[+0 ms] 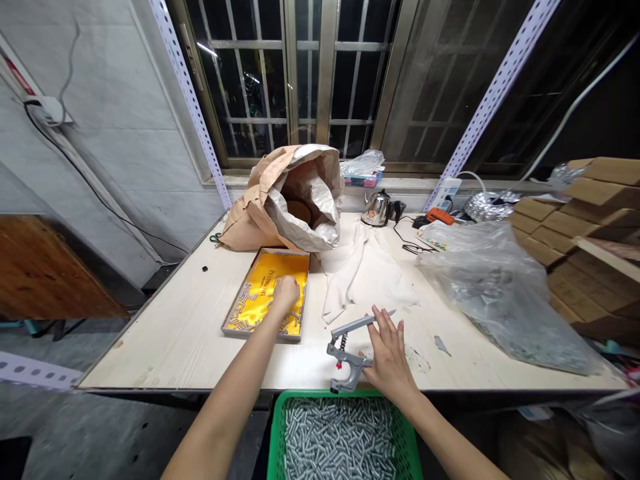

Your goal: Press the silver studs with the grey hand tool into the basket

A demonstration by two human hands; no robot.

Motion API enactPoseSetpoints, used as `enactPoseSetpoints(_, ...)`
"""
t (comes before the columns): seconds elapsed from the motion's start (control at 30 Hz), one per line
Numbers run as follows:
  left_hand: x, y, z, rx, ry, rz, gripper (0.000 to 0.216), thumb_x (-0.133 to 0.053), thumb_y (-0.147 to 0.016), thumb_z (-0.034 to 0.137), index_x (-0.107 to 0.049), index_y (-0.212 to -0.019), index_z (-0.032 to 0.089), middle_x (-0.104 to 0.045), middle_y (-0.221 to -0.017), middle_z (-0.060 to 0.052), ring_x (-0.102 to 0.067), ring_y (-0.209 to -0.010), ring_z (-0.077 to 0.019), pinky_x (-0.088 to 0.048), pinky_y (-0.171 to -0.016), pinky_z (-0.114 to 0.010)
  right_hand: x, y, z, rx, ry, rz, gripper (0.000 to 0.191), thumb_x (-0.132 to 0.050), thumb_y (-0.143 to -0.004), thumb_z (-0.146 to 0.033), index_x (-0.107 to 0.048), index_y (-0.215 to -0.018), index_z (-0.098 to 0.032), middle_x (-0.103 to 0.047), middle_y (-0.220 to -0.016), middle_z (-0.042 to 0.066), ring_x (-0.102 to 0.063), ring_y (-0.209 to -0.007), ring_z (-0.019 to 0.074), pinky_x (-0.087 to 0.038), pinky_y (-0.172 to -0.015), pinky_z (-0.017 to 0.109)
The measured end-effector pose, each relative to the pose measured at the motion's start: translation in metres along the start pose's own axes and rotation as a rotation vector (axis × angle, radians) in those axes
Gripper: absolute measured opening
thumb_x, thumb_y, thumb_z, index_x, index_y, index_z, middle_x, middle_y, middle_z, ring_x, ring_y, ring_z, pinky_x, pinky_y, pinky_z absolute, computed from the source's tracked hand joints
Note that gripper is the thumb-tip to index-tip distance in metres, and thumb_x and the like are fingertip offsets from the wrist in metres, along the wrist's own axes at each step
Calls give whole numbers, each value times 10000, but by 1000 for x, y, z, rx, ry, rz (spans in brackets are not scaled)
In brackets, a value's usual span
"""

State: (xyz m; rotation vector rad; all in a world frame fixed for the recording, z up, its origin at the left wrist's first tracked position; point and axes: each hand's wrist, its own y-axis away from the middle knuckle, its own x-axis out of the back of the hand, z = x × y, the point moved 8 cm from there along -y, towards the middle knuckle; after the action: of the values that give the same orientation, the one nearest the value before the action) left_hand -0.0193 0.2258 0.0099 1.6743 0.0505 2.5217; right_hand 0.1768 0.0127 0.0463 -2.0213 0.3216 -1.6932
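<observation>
My left hand (287,293) is closed over the shallow tray (226,327), which has a yellow printed lining (273,267) with small silvery metal pieces (245,301) scattered mostly at its left and front. What the fingers pinch, if anything, is hidden. Grey hand-press pliers (350,367), with a spring and a red tip, are in my right hand (389,353) at the table's front edge. The fingers lie along the upper lever and the palm is against the lower body; its jaws stand apart. Below the edge, a green plastic basket (278,427) holds many small metal cylinders (340,437).
A large open paper sack (260,207) stands behind the tray. White cloth (370,273) lies on the table (165,327). A steel kettle (376,209) is at the back, a clear plastic bag (490,287) at the right, and stacked cardboard boxes (575,233) beyond it.
</observation>
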Motion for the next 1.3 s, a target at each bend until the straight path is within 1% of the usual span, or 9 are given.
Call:
enactPoseSetpoints(0.13,-10,-18,21,6,104,-15,105,-600,-680,105,-683,-742,83,-682,-872,-206,-616,-927,-293,-413,-745,-302,3,-2,-5,8,7,16,561,-458,-734,-149,-354,-1279,-66,-222,-1452,204,-114,-1366,326,-149,-1058,621)
enactPoseSetpoints(0.3,6,-3,13,-9,293,36,147,-586,-673,74,-671,-793,82,-676,-874,-174,-601,-928,-261,-411,-750,-288,6,-1,3,-6,33,30,575,-455,-733,-154,-345,-1292,-76,-237,-1449,196,-126,-1364,329,-151,-1052,626)
enactPoseSetpoints(0.47,6,63,1,-37,568,-7,215,-539,-766,255,-652,-864,101,-665,-775,-74,-595,-701,-154,-430,-627,-235,6,-13,10,-62,27,15,663,-491,-679,-147,-317,-1314,-73,-211,-1461,199,-105,-1368,329,-107,-1064,618)
enactPoseSetpoints(0.6,-25,124,9,34,1093,-255,319,-717,-590,392,-654,-716,107,-603,-608,-17,-468,-504,-79,-340,-502,-202,1,-27,4,-75,9,-15,715,-526,-637,-158,-308,-1311,-58,-167,-1478,192,-58,-1377,315,-51,-1081,594)
enactPoseSetpoints(0.67,-39,144,14,104,1220,-333,349,-775,-503,396,-656,-656,106,-581,-558,1,-394,-463,-52,-278,-475,-196,-2,-32,-1,-75,3,-34,718,-537,-626,-165,-321,-1301,-50,-159,-1481,190,-49,-1378,310,-31,-1086,584)
enactPoseSetpoints(0.77,-47,156,18,156,1240,-361,338,-799,-456,371,-665,-616,105,-564,-500,13,-344,-439,-43,-242,-464,-200,-4,-34,-7,-66,5,-52,708,-538,-609,-164,-350,-1281,-47,-155,-1482,187,-44,-1379,304,-5,-1086,583)
enactPoseSetpoints(0.97,-44,157,24,87,1114,-383,261,-767,-461,329,-645,-562,121,-606,-523,-18,-496,-516,-114,-371,-540,-239,-9,-28,-11,-50,11,-75,712,-530,-598,-146,-356,-1280,-42,-123,-1487,195,-25,-1380,306,20,-1075,598)
enactPoseSetpoints(1.17,-50,159,29,-51,850,-505,175,-690,-513,271,-605,-495,119,-555,-471,13,-424,-463,-88,-290,-488,-221,-14,-19,-14,-47,-26,-72,756,-495,-579,-111,-310,-1310,-60,-96,-1493,187,-26,-1382,306,12,-1055,628)
enactPoseSetpoints(1.3,-54,159,31,-80,831,-551,184,-667,-536,277,-574,-489,126,-488,-447,42,-358,-444,-70,-243,-471,-218,-14,-16,-13,-69,-17,-85,756,-493,-582,-109,-304,-1312,-44,-82,-1495,188,-17,-1382,303,19,-1059,621)
